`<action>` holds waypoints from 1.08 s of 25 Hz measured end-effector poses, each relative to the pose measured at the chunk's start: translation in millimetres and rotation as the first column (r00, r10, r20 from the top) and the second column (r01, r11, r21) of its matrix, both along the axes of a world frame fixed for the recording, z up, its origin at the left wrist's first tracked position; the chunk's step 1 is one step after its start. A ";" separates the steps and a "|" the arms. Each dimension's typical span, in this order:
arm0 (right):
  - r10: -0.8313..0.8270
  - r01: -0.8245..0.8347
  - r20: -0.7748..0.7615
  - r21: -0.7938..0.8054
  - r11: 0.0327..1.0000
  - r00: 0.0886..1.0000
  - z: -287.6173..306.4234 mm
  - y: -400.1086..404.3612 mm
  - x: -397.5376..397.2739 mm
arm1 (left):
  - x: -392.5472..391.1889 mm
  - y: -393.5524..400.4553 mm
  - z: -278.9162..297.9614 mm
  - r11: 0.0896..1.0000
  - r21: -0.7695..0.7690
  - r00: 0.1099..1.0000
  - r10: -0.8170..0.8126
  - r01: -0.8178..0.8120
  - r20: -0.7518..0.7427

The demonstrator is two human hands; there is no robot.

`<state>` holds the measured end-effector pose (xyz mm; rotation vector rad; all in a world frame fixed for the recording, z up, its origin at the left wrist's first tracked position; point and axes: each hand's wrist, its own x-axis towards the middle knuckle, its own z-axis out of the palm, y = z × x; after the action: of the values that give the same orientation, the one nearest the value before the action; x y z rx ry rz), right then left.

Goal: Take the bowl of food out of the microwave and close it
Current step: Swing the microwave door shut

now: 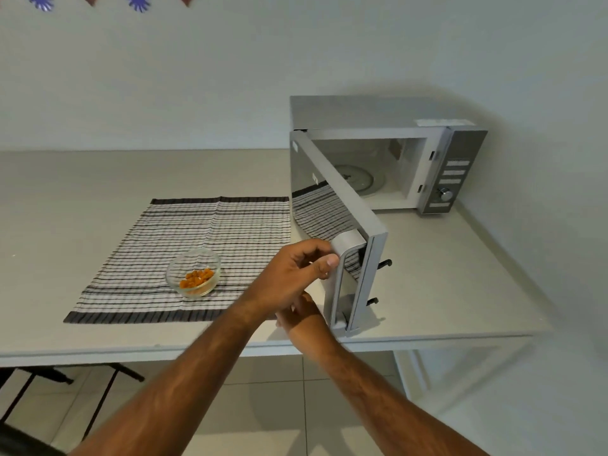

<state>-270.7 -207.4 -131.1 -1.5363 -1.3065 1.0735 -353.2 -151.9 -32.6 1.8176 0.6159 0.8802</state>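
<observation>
Curled around the top of the door handle (pixel 342 274), the left hand (pixel 292 278) grips it with thumb in front and fingers behind. The right hand (pixel 301 312) sits lower, mostly hidden behind the left wrist and the door's bottom edge, so whether it grasps anything cannot be told.

A clear glass bowl (pixel 193 273) holding orange food chunks stands on the striped placemat (pixel 148 258), well left of the microwave (pixel 388 153). The mirrored door (pixel 316 199) hangs wide open, reflecting the mat's stripes; inside, only the glass turntable (pixel 357 179) shows.

The door's free edge reaches almost to the table's (pixel 460 274) front edge. Bare tabletop lies in front of the cavity. The microwave sits close to the wall at right.
</observation>
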 end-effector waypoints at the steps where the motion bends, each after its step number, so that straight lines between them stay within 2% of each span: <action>1: -0.007 0.007 -0.012 -0.006 1.000 1.000 -2.4 -1.9 13.8 | 12.4 -1.6 1.7 1.000 0.004 1.000 -0.011 0.011 -0.009; 3: -0.039 0.039 -0.021 -0.015 0.999 0.999 -1.3 -5.1 39.1 | 34.9 -2.7 3.8 0.999 0.005 0.999 -0.037 0.037 -0.012; 5: -0.081 0.077 -0.096 -0.044 0.996 0.992 -5.3 -5.7 62.8 | 57.5 -3.2 2.7 0.999 0.003 0.999 -0.041 0.041 0.002; 12: -0.185 0.179 -0.240 -0.048 0.983 0.953 -0.9 -22.5 158.0 | 139.4 1.6 -2.4 0.998 -0.011 0.997 0.055 -0.054 0.050; 19: -0.426 0.435 -0.138 0.040 0.900 0.894 -1.8 -26.4 242.9 | 201.7 15.6 -9.0 0.984 -0.007 0.984 0.180 -0.180 -0.014; 24: -0.347 0.361 -0.133 0.101 0.927 0.928 8.5 -9.3 278.2 | 238.2 32.4 -7.0 0.972 -0.015 0.971 0.233 -0.234 -0.059; 27: -0.338 0.346 -0.078 0.145 0.927 0.938 9.1 5.3 299.8 | 261.4 47.3 -1.7 0.971 -0.013 0.965 0.237 -0.240 -0.111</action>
<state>29.1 -202.1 -122.1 -1.5362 -1.0121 0.7642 -91.7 -104.6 -34.4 1.8014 0.9267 0.9305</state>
